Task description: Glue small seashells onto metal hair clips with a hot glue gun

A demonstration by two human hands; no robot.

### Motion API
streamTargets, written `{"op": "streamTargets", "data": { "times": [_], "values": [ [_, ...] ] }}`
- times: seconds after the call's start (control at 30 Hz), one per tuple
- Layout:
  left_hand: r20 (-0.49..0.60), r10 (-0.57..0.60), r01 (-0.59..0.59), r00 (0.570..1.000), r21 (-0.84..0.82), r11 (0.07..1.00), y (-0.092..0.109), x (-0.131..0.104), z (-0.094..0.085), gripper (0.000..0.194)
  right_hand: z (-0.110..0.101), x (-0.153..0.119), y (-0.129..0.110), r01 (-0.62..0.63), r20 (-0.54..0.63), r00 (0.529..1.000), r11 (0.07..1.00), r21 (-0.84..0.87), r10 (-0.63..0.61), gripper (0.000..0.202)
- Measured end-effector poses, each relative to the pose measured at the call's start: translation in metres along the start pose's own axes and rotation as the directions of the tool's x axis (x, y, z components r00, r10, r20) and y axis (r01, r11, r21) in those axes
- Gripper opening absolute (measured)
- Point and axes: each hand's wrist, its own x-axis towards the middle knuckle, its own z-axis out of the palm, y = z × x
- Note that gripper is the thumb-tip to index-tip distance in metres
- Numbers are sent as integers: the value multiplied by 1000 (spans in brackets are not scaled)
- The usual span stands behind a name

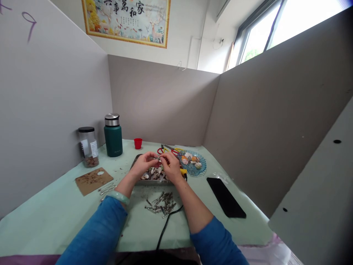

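Both hands meet above a metal tray (154, 182) of shells (154, 172). My left hand (145, 162) has its fingers pinched at a small item between the hands, too tiny to name. From the right, my right hand (170, 166) pinches at the same spot, fingertips almost touching those of the left. Something yellow (183, 171) lies beside the right hand at the tray's edge. Just in front of the tray is a pile of metal clips (163, 203). A blue glass plate (202, 167) with shell pieces (190, 159) stands to the right of the hands.
Pliers and scissors (172, 149) lie behind the tray, near a red cup (138, 143). A green bottle (113, 140), a jar (88, 147) and brown cardboard (94, 181) are at left. A black phone-like slab (226, 197) lies right; a black cable (166, 223) crosses the front. Partitions surround the table.
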Motion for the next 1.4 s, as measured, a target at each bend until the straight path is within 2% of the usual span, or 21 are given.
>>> {"op": "streamTargets", "data": {
  "times": [0.17,0.5,0.77,0.93,1.03,1.13,1.2,1.3,1.4],
  "values": [
    [-3,-6,6,1000,56,998,0,1,-1,31,1,0,1,8,-1,1000,1000,-17,-8,14],
    [11,35,-36,999,60,998,-1,1,-1,31,3,-1,6,-6,-15,1000,999,-41,5,16],
    [-41,32,-28,999,108,994,-2,2,0,33,1,-1,1,-25,13,1000,998,-58,26,18],
    [-158,27,-11,987,101,995,0,2,1,35,-2,1,3,-38,14,999,992,-117,40,21],
    [-259,-10,24,966,48,999,0,4,-2,36,-14,6,4,-107,37,992,963,-249,120,22],
    [-323,-43,49,945,11,999,0,5,-5,37,-31,10,4,-191,135,950,864,-465,283,20],
    [-346,-50,54,937,1,999,0,5,-6,37,-40,10,4,-165,227,907,794,-585,356,29],
    [-365,-61,62,929,-8,998,0,5,-6,38,-46,8,4,-117,350,809,712,-692,473,44],
    [-363,-81,74,928,-32,997,2,4,-6,39,-46,4,3,-90,398,736,662,-744,547,51]
  ]
}}
